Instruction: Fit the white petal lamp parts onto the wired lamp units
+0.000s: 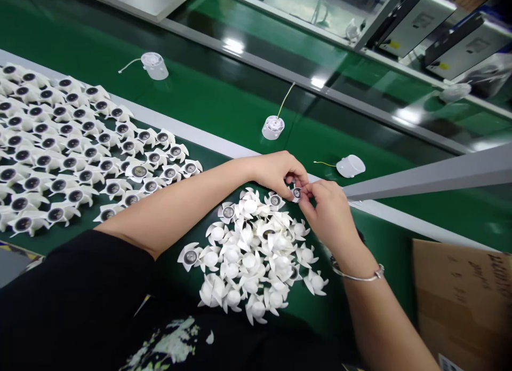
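Observation:
My left hand (278,172) and my right hand (328,211) meet above a green work surface, and together they pinch one small white fan blade (296,192) with a dark hub. Just below the hands lies a loose heap of white fan blades (252,253), several of them upside down. My right wrist wears a thin silver bracelet (358,276). Both hands have their fingers closed on the blade.
Rows of fan blades (60,147) with dark hubs facing up fill the left of the surface. Three white round housings with wires (273,127) (154,65) (350,165) ride the green conveyor belt (220,99) behind. A cardboard box (460,301) stands at the lower right.

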Tool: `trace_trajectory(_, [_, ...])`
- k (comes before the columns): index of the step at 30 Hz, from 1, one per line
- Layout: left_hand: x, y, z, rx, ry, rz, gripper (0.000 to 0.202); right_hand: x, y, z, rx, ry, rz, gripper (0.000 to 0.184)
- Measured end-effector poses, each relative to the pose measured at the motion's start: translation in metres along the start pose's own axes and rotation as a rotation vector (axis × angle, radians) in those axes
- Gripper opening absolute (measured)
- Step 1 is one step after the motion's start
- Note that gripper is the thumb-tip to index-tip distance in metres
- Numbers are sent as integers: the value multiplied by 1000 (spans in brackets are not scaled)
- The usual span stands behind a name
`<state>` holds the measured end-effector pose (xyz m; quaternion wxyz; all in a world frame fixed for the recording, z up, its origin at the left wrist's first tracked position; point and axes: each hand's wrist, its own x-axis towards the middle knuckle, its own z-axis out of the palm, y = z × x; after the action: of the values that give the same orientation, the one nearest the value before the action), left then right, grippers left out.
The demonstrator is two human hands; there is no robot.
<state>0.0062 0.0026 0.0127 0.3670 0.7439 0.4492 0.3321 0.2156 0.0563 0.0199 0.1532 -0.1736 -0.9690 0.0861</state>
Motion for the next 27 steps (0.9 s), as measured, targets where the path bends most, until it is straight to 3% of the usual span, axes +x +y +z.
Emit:
trace_trajectory(17, [2, 0, 0, 27, 3, 3, 33, -2, -8, 4, -24, 77, 40, 9])
trace_trajectory(27, [2, -1, 1, 15, 7, -12, 32, -4, -17, -6, -193, 64, -135, 13])
